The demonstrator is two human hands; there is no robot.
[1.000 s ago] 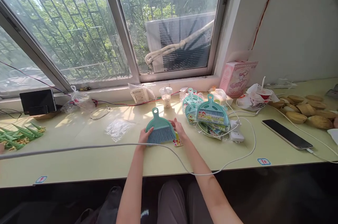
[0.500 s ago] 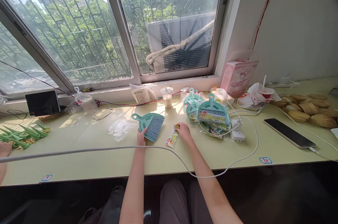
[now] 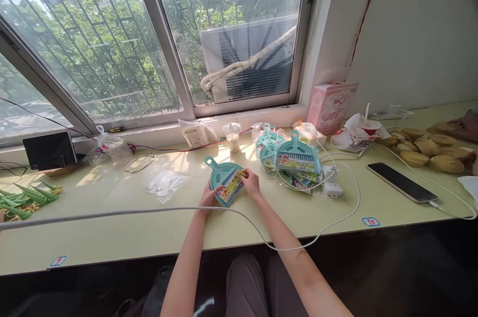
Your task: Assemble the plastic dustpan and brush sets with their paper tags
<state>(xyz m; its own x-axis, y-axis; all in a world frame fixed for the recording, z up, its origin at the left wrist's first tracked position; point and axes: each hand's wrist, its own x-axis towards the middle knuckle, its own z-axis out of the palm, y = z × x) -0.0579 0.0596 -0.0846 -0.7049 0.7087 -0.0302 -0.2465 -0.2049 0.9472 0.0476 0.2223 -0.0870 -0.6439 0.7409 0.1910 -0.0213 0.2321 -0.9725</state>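
Observation:
A teal dustpan (image 3: 214, 176) with a small brush (image 3: 227, 199) set in it rests in front of me, its looped handle pointing up and left. A printed label card (image 3: 230, 187) lies across the bristles. My left hand (image 3: 209, 194) grips the dustpan's lower left edge, thumb over the card's left end. With its fingers pinched, my right hand (image 3: 249, 181) holds the card's upper right end. To the right is a pile of bagged dustpan sets (image 3: 297, 160), labels showing through the clear wrap. Left of my hands lies a crumpled clear plastic bag (image 3: 166, 185).
A white cable (image 3: 149, 211) runs across the front, passing over my forearms. Right of the pile are a white power strip (image 3: 331, 186) and a phone (image 3: 401, 182). A plastic cup (image 3: 233, 138) stands by the window. Green pointed pieces (image 3: 30, 199) lie far left.
My right hand has lifted the label card from the table and brought it left onto the brush. The dustpan has turned and shifted slightly right in my left hand.

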